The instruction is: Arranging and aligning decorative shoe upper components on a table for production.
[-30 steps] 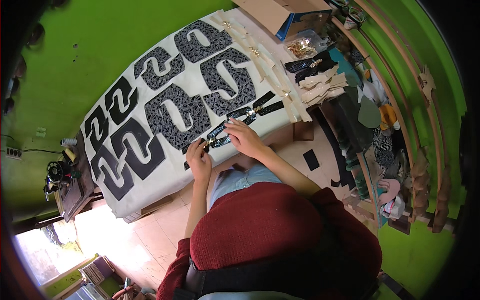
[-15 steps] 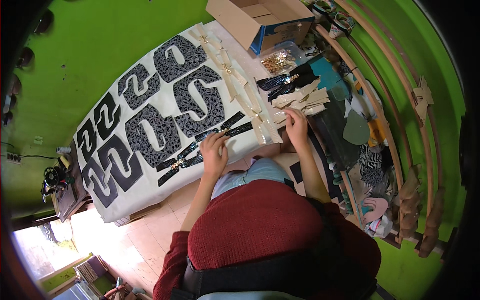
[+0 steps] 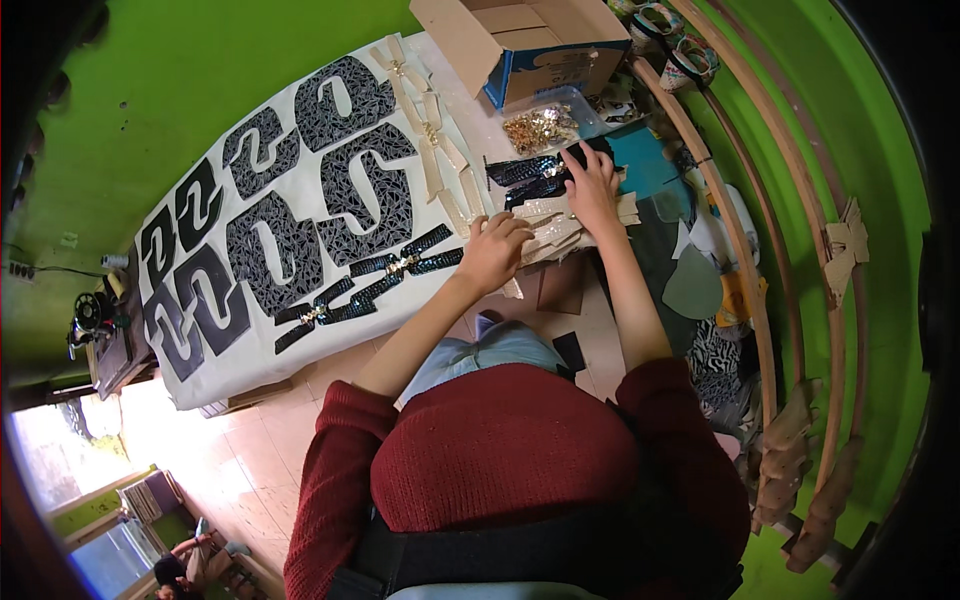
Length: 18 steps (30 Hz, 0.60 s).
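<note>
Where hands (image 3: pixel 545 215) reach: tub (image 3: pixel 585 108) of gold trinkets (image 3: pixel 535 128).

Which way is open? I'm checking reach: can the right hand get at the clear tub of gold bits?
Probably yes: the right hand lies on the dark straps just below the tub, with nothing between them.

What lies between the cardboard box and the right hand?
In the head view, a clear tray of gold trinkets sits between the cardboard box and the right hand.
</note>
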Motion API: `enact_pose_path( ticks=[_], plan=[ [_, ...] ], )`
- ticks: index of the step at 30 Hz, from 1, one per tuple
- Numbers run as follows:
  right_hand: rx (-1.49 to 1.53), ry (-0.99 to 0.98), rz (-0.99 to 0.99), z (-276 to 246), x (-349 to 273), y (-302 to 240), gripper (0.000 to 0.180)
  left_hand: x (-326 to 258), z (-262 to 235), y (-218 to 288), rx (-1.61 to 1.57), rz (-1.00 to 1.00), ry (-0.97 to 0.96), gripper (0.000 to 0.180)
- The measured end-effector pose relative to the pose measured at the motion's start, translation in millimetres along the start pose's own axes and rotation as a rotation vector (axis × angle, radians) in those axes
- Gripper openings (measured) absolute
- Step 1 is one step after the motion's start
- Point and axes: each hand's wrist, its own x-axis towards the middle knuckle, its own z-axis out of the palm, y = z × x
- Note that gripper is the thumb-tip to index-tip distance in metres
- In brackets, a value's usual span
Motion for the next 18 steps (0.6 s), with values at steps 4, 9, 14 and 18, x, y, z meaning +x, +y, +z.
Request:
enact_pose_path(
  ticks=[4,9,14,18],
  plan=[
    [-0.137,-0.095,-0.062,-2.7,19.5,5.1,0.059,23.6,2.6,-6.9,0.014,-0.028,-0.007,0.035],
    [-0.027,-0.171,-0.138,-15.9,26.9,10.7,0.055,42.0,-3.5,-15.9,0.045,-0.079,0.016,0.033],
    [0.025,-0.155,-0.196,-22.1,29.6,20.4,0.053,60.7,-5.2,-15.2,0.029,-0.142,0.099,0.047],
    [0.107,-0.089,-0.276,-36.0,30.6,13.4,0.045,73.2,-5.5,-8.2,-0.051,-0.228,0.189,0.063]
  ],
)
